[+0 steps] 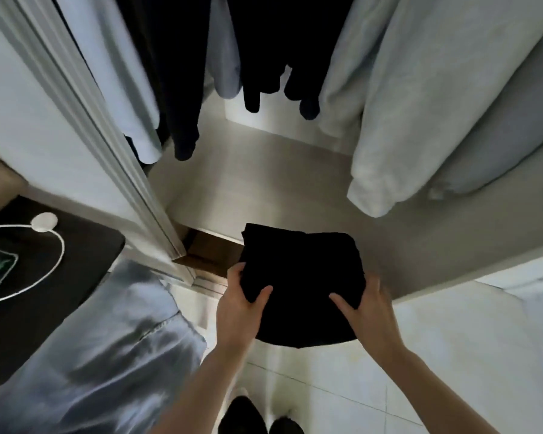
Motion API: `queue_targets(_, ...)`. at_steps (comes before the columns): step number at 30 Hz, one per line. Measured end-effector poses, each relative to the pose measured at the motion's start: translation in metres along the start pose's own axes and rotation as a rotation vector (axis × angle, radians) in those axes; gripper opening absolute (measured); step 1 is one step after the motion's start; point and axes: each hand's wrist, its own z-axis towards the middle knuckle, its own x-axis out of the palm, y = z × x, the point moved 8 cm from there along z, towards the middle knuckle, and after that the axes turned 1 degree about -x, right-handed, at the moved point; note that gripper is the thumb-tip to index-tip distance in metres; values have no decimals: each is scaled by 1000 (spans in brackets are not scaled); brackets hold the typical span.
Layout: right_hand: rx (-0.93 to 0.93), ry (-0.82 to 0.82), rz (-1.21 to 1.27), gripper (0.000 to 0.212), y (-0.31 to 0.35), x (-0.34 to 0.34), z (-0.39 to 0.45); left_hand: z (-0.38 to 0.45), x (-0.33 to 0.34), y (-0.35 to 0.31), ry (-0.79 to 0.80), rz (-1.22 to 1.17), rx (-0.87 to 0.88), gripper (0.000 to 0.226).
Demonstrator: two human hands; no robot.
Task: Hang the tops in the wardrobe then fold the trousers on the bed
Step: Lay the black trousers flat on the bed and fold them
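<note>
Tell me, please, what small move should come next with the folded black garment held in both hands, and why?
Probably carry the folded black garment forward and lower it onto the pale wardrobe shelf. The left hand and right hand grip its near corners, its far edge already overhangs the shelf's front, and the shelf beneath the hanging dark and light clothes shows bare surface.

You're holding folded black cloth [301, 286], totally matt, soaks up all the light. Wardrobe shelf [264, 189] looks like pale smooth laminate with a soft sheen. Floor tiles [436, 355] are glossy white. Hanging tops [405, 89] look like soft matt fabric, and the cable [57, 255] is smooth white plastic.
</note>
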Motion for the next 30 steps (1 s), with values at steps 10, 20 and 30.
queue_targets(10,151,-255,98,70,-51,60,166,195,91,1,135,85,236,51)
queue_targets(20,-5,199,-653,103,-68,150,160,183,173,59,397,1119,546,101)
queue_targets(30,-151,222,-837,99,-75,172,179,206,201,68,352,995,764,96)
